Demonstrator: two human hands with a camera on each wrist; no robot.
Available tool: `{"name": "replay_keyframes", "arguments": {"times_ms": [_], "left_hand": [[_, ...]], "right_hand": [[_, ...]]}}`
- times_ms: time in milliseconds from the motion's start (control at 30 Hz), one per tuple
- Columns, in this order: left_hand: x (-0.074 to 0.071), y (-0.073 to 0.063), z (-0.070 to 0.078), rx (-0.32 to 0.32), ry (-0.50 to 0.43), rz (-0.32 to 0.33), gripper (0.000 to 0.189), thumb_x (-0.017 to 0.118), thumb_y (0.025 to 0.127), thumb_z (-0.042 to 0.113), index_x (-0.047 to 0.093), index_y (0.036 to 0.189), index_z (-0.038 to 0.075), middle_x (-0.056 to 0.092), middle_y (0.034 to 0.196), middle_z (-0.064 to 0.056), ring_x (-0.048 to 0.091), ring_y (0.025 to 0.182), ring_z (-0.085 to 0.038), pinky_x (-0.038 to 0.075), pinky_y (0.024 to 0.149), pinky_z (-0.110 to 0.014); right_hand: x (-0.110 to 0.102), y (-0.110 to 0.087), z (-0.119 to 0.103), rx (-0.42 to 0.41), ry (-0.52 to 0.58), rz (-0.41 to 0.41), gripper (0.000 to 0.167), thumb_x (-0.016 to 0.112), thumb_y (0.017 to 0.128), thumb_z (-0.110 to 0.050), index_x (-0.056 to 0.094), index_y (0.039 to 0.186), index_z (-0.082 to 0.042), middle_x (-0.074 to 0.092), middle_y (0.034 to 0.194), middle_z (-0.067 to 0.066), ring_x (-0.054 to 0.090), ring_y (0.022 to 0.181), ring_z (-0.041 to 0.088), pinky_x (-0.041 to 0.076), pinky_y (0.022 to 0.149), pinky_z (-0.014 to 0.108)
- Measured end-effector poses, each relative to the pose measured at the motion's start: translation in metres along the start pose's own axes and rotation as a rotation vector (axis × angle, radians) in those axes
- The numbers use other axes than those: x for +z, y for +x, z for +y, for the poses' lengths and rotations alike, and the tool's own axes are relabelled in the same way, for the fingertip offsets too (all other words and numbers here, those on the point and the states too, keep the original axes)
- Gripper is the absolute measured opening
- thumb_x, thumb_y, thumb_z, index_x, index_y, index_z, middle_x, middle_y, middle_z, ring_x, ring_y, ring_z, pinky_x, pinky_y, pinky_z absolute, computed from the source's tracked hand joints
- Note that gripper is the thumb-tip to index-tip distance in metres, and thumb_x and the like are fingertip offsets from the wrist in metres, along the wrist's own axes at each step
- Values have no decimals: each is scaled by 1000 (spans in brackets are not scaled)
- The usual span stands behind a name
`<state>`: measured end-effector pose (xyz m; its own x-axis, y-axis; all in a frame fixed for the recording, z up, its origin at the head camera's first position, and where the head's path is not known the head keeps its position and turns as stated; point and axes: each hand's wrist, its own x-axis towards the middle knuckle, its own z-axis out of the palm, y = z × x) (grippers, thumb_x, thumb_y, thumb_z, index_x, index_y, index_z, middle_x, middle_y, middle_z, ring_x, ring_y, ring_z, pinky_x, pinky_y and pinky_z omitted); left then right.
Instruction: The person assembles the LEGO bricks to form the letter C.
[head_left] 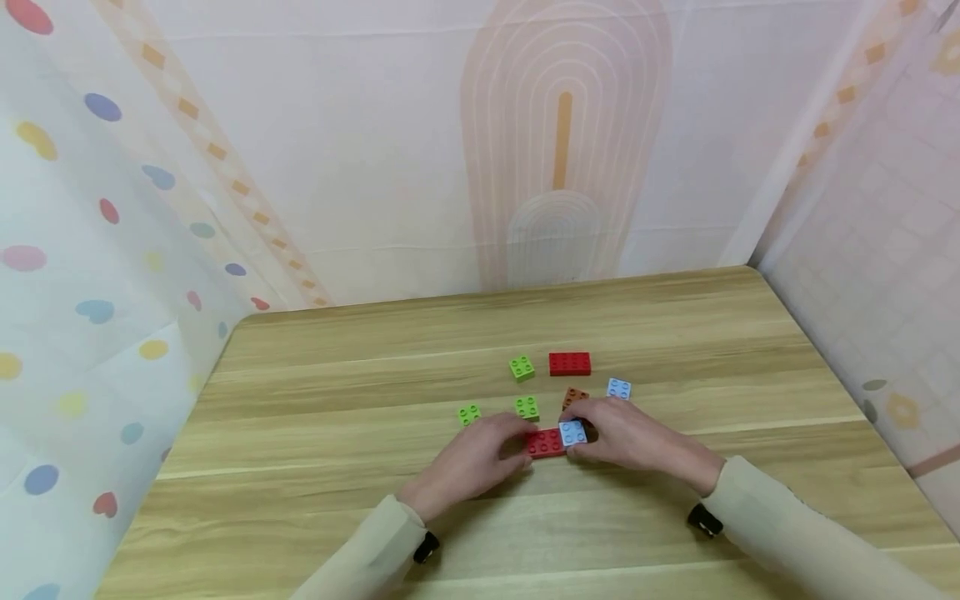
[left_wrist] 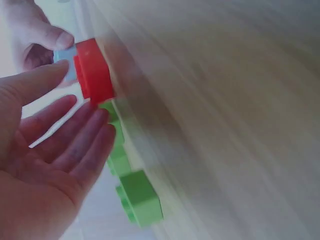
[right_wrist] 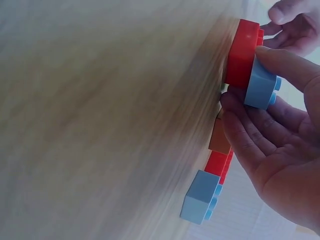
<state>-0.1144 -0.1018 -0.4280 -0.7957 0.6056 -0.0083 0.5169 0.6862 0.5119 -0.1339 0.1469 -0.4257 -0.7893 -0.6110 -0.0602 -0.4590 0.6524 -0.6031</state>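
Observation:
My right hand [head_left: 626, 433] pinches a light blue brick [head_left: 572, 432] between thumb and fingers. This brick sits over the right end of a long red brick [head_left: 543, 443], overhanging it slightly in the right wrist view. At the red brick's left end is my left hand [head_left: 480, 458], thumb and fingers apart and loosely bent. Seen from the left wrist, its fingertips [left_wrist: 102, 116] come right up to the red brick [left_wrist: 95, 70]. Behind my right fingers, a brown brick [head_left: 575, 397] is partly hidden.
Farther back on the wooden table [head_left: 337, 400] lie a second red brick [head_left: 570, 364] and a green brick [head_left: 521, 367]. Another green brick [head_left: 527, 407] lies behind the worked red one, and a third green brick [head_left: 469, 414] by my left hand. A second light blue brick [head_left: 618, 388] lies beyond my right hand.

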Motion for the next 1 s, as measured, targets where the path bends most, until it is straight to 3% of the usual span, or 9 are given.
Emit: {"name": "replay_keyframes", "arguments": {"times_ms": [233, 367, 533, 1000], "left_hand": [[-15, -13, -9, 37, -63, 119, 32, 70, 94, 21, 66, 124, 10, 66, 125, -2, 60, 117, -18, 48, 102, -39], [-20, -15, -18, 47, -92, 192, 31, 72, 92, 18, 67, 122, 10, 67, 123, 0, 60, 117, -17, 47, 102, -39], [-27, -16, -32, 42, -114, 238, 32, 73, 91, 16, 67, 122, 8, 68, 122, -1, 61, 117, -19, 48, 101, -40], [-35, -22, -61, -58, -120, 200, 46, 75, 90, 28, 62, 130, 9, 63, 130, -2, 57, 123, -23, 44, 104, -46]], "right_hand": [[-2, -1, -1, 17, -6, -14, 32, 77, 88, -25, 68, 115, -12, 65, 104, -7, 55, 84, 7, 50, 76, 28], [-2, -1, -2, 14, -12, -15, 33, 77, 88, -25, 68, 116, -11, 66, 105, -7, 56, 84, 6, 51, 75, 27], [0, -1, -2, 4, -28, -8, 33, 78, 87, -22, 68, 116, -10, 66, 104, -5, 56, 83, 6, 52, 74, 26], [0, -1, -3, 4, -10, -28, 33, 77, 89, -25, 68, 116, -10, 66, 103, -6, 57, 83, 5, 52, 72, 25]]}}
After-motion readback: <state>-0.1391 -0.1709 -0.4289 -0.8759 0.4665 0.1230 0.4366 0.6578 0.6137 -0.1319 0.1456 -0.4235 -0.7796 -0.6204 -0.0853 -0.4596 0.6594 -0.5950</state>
